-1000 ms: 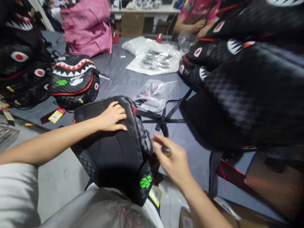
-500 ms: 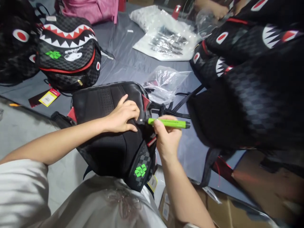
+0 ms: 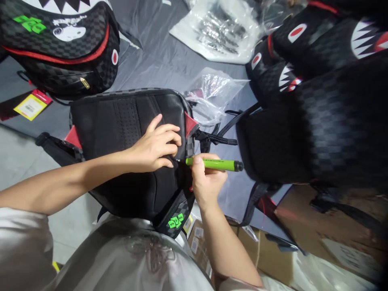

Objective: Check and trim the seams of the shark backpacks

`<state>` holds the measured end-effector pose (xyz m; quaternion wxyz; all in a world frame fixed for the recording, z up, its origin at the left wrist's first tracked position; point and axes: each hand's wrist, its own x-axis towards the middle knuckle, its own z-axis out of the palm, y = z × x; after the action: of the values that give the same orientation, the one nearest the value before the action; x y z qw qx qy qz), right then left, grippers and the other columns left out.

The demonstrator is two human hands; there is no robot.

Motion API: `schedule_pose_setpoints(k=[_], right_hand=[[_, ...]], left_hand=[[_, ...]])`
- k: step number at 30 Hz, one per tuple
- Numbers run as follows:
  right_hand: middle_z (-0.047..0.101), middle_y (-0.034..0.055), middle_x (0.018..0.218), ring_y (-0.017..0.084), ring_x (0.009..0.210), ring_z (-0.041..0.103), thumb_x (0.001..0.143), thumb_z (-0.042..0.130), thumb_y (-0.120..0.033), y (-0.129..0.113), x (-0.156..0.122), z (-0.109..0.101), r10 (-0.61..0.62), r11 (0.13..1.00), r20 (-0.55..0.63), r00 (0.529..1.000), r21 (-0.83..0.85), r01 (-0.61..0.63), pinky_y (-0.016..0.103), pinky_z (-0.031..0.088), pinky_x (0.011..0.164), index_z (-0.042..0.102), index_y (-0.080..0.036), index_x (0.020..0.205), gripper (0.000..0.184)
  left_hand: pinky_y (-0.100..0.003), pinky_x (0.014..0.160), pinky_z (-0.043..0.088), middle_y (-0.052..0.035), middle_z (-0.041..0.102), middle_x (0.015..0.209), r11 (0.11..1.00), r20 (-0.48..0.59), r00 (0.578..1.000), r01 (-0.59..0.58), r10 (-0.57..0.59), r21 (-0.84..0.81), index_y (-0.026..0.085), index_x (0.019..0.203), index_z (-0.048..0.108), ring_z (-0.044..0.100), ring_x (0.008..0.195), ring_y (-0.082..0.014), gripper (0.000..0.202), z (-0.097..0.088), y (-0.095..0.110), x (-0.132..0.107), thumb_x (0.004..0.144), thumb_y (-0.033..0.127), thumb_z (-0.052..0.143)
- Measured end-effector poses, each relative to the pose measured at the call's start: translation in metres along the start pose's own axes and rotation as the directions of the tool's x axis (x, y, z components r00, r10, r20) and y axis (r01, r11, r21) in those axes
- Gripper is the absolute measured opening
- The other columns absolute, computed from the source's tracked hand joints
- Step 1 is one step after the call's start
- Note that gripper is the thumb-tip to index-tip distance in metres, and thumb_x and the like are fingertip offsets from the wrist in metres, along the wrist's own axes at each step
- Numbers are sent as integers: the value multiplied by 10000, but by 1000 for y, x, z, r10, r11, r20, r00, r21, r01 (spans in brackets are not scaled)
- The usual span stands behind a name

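On the smooth, padded back of the black backpack (image 3: 121, 121) before us, our left hand (image 3: 157, 145) presses with fingers loosely bent, gripping nothing. Our right hand (image 3: 206, 182) is closed round a slim green pen (image 3: 216, 164), its tip at the bag's checkered side edge. Just beyond, a crinkled clear bag (image 3: 212, 91) lies on the creased grey sheet (image 3: 160, 60). Quilted shark-mouth backpacks (image 3: 333, 121) crowd the right, leaving little room.

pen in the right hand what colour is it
The pen is bright green with a black end; the head view shows it clearly.
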<state>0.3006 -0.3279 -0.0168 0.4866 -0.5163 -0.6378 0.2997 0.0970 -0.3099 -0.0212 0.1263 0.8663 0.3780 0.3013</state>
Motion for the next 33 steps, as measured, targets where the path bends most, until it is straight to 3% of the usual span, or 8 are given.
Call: schedule_pose_setpoints(k=[6,14,19,28,33], right_hand=[[597,-55,602,91,479,523,863,646,-252,-4,5,2,-136,984,63,989,-111,143,212,424,464,617,-200,743,134],[629,-40,652,99,509,559,857,663,-248,-4,7,1,-211,949,113,971,-214,231,220,444,482,621,-208,765,109],[632,-31,652,108,508,563,869,651,-284,-8,11,-1,-197,938,172,965,-255,237,233,446,480,617,-215,755,137],[629,-33,630,112,501,559,880,644,-283,-3,8,-6,-105,974,87,991,-191,120,236,450,478,623,-208,762,142],[641,-32,656,116,542,581,879,657,-273,-4,6,-6,-135,977,123,983,-151,153,235,461,508,640,-211,788,112]], left_hand=[[-660,1225,39,-56,696,1124,1000,-14,1000,-6,6,17,191,817,669,482,1326,-310,137,3,0,0,833,309,737],[-696,1203,100,-60,706,1130,996,-38,999,-29,33,87,187,829,680,470,1353,-332,103,7,1,-3,826,274,734],[-707,1190,149,-74,706,1129,991,-55,997,-38,45,125,172,821,680,491,1338,-343,84,7,3,-4,819,233,737],[-696,1211,104,-90,687,1182,991,-22,999,-20,23,129,190,802,689,466,1369,-348,44,7,11,-7,832,212,712],[-673,1230,67,-74,671,1208,995,1,1000,15,-15,102,211,822,699,437,1396,-341,29,8,12,-7,846,208,683]])
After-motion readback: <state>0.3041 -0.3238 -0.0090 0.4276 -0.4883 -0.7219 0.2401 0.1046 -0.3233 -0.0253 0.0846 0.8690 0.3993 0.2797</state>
